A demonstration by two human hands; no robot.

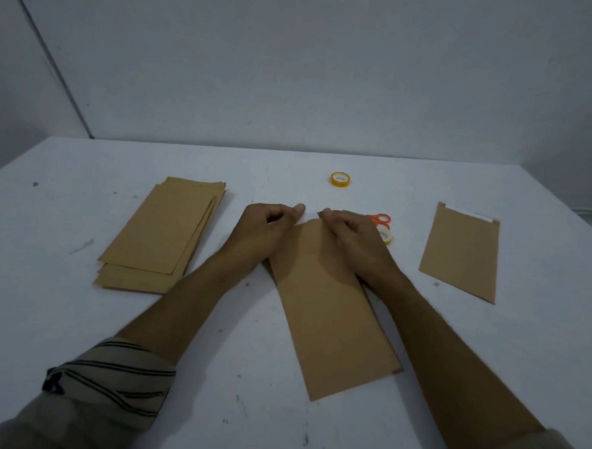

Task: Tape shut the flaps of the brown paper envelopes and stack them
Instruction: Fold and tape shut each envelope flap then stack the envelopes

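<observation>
A brown paper envelope [328,308] lies lengthwise in the middle of the table. My left hand [265,231] and my right hand [350,239] meet at its far end with fingers curled, pinching the flap there; a small white strip shows between the thumbs. A stack of several brown envelopes [163,234] lies to the left. One envelope with a pale strip along its top edge [461,255] lies to the right. A yellow tape roll [340,179] stands behind my hands. A second tape roll [386,235] is partly hidden by my right hand.
Orange-handled scissors [380,220] lie just behind my right hand, mostly hidden. The white table [77,316] ends at a grey wall at the back. Striped sleeves cover both forearms near the bottom edge.
</observation>
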